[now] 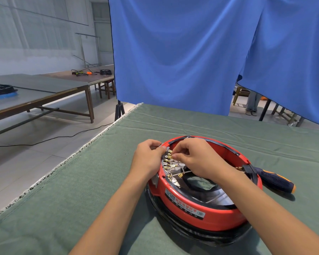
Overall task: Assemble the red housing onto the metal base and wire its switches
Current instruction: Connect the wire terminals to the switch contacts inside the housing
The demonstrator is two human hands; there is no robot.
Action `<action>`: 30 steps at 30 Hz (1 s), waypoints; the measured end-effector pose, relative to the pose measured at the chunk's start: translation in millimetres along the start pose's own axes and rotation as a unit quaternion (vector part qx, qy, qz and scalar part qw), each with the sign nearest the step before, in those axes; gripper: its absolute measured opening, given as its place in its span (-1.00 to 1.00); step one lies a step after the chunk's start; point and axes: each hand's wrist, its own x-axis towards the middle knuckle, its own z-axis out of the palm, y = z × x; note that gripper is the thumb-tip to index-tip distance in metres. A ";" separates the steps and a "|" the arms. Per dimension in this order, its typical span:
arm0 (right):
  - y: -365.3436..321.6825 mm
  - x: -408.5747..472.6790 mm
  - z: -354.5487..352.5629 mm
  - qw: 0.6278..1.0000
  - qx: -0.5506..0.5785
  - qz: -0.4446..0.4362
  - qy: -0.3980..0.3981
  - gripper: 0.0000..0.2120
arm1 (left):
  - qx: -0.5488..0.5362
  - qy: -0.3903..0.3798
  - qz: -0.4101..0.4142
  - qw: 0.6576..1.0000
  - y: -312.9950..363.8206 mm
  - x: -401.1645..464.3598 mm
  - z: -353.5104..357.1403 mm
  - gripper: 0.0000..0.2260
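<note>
At far left, well apart from your work, a second table [44, 85] carries a dark round unit [0, 90] and, farther back, some tools and a coil; a blue curtain [191, 52] hangs behind. Your own surface [99, 181] is covered in green cloth. On it, your left hand [148, 157] sits at the outer left wall of the red housing [201, 214], fingers curled in a grip on the grey switch block at the rim, steadying it. The housing rests on the dark base [173, 225], open side up, near the surface's front edge. Inside the left wall runs a column of brass terminals [168, 160] with pale wires [181, 171] trailing from them. Your right hand [193, 157] reaches over the rim into the housing, thumb and forefinger pinched at the upper terminals; whether a connector lies between the fingertips cannot be told. To the right, a screwdriver [273, 179] with a dark blue and orange handle lies just beside the housing, touching or nearly touching it. Handling, as a judgement: the plastic housing looks stiff and fairly light and may shift under sideways push, so brace it at the wall as you do; the terminals are small and likely to bend, so take each by its brass sleeve and press straight on, never pulling by the soft wire.
</note>
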 end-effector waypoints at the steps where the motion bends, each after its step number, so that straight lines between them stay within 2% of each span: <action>1: -0.4 0.1 0.4 1.000 0.000 0.001 0.001 -0.93 | 0.000 0.001 -0.001 1.000 -0.2 -0.1 0.2 -0.89; 7: -1.4 0.2 1.1 1.000 -0.003 0.005 0.000 -0.92 | 0.001 0.006 -0.006 1.000 0.1 -0.8 0.9 -0.92; 12: -0.3 0.0 0.2 1.000 -0.006 0.004 -0.002 -0.93 | -0.003 0.005 -0.011 1.000 0.3 -0.4 1.2 -0.86; 30: -5.2 -1.7 0.8 1.000 -0.016 0.018 -0.010 -0.91 | 0.009 0.012 -0.005 1.000 0.1 -0.8 2.0 -0.85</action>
